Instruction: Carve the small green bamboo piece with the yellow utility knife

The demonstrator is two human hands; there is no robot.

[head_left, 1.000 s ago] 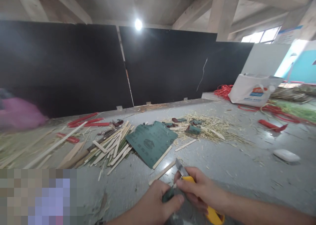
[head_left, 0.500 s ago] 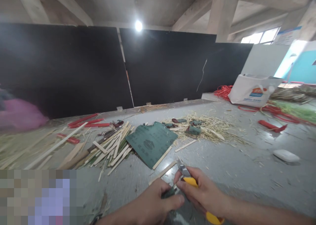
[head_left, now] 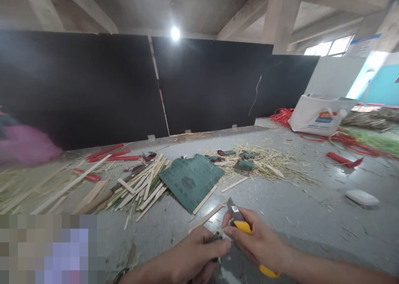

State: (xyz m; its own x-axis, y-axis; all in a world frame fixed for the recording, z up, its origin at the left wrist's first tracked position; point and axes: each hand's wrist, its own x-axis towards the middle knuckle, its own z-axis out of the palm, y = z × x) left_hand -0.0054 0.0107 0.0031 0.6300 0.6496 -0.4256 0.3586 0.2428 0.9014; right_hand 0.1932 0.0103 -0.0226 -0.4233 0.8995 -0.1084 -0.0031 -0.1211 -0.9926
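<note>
Above the gray tabletop (head_left: pixel 305 217), the left hand (head_left: pixel 195 253) pinches a small dark green scrap (head_left: pixel 215 236); just beside it, the right hand (head_left: pixel 263 240) grips a yellow-handled knife (head_left: pixel 242 226). Beyond lies a green sheet (head_left: pixel 193 182), near pale strips (head_left: pixel 152 182).

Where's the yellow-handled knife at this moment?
In the head view, the yellow-handled knife is low and right of centre, held in the right hand, with the left hand just to its left.
</note>
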